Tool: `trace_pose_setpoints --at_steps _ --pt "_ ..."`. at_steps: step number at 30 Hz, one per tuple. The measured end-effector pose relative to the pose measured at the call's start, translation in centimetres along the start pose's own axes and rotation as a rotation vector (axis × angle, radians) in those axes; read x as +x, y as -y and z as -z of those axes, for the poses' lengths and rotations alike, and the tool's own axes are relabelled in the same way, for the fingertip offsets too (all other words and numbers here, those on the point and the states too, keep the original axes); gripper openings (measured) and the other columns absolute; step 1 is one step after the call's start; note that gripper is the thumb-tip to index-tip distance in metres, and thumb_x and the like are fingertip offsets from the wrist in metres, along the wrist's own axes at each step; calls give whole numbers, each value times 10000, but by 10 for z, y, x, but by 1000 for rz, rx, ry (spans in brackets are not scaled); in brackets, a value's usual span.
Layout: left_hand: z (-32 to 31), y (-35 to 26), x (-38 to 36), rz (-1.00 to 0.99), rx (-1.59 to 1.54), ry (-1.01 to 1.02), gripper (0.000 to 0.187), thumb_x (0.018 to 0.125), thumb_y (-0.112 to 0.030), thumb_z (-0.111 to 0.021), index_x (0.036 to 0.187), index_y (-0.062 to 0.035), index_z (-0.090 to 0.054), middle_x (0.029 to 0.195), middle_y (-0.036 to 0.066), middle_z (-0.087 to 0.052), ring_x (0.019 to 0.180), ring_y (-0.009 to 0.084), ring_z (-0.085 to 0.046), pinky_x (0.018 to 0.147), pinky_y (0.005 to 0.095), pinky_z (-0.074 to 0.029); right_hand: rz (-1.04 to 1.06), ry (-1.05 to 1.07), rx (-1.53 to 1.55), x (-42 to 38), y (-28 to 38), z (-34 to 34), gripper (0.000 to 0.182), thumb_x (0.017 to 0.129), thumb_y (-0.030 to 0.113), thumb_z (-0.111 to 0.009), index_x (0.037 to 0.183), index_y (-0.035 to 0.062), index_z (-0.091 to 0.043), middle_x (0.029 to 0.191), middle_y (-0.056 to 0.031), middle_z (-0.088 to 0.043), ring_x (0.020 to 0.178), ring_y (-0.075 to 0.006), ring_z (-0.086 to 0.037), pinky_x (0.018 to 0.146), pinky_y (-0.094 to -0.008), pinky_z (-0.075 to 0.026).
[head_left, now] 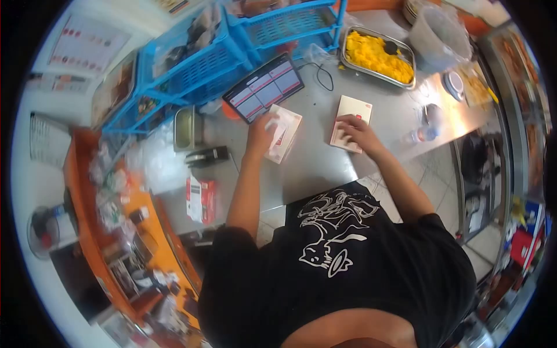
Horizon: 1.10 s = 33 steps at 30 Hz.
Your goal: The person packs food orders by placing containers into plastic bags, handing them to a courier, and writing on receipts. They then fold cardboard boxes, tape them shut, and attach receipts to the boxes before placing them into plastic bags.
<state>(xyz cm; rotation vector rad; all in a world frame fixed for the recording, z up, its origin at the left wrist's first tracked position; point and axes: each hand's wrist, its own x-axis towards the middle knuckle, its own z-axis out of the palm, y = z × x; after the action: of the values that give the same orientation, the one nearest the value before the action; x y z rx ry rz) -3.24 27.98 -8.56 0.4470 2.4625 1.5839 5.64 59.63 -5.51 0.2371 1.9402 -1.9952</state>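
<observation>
My left hand is at the left edge of a flat cream-coloured box with a small red print. Its fingers are bent over that edge, and a whitish piece lies under the fingertips. To the right, a second flat cream box with a red mark lies on the metal table. My right hand rests across this box with the fingers spread, partly hiding the print. Just beyond the left box, a tablet shows a screen of white panels with red bars.
A metal tray of yellow food stands at the back right, beside a clear plastic tub. Blue baskets line the back left. A metal container, a black stapler-like tool and a red-white box are on the left.
</observation>
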Motion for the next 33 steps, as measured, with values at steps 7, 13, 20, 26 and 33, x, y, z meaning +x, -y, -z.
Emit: trace_pose_setpoints --at_steps 7,13,20,26,33 --pt "16 49 -14 -5 299 -72 417 819 3 -577 1234 -30 -593 1148 158 -643 1078 280 -610 952 376 -474 396 -214 -521 171 -155 -122 452 918 300 -535 1277 25 -518 1288 -196 -510 1161 -342 -484 1014 -485 -340" --pt "38 62 21 133 -152 -30 552 773 8 -688 1297 -30 -518 1294 172 -538 1151 279 -559 906 444 -523 118 -559 11 163 -46 -155 634 959 569 -347 1097 11 -614 1143 -260 -605 1105 -417 -558 975 -501 -413" --pt "15 -16 -42 159 683 -13 418 835 -229 -671 1218 -93 -573 1159 170 -535 1046 381 -563 859 476 -472 -89 -345 -361 125 -27 -145 546 894 516 -525 1197 66 -583 1121 -220 -624 1066 -379 -593 921 -476 -461" --pt "16 4 -94 38 622 19 487 828 -239 -672 1278 -101 -550 1151 178 -511 1057 384 -538 874 464 -463 95 -393 -568 82 -56 -165 456 861 293 -627 1288 145 -566 1123 -180 -594 1064 -357 -584 886 -460 -486" --pt "24 8 -135 -80 679 45 555 811 -283 -683 1312 -99 -531 1165 184 -503 1054 397 -477 919 501 -409 158 -397 -612 30 -68 -172 387 917 199 -528 1301 182 -572 1099 -185 -597 1047 -368 -580 909 -458 -481"
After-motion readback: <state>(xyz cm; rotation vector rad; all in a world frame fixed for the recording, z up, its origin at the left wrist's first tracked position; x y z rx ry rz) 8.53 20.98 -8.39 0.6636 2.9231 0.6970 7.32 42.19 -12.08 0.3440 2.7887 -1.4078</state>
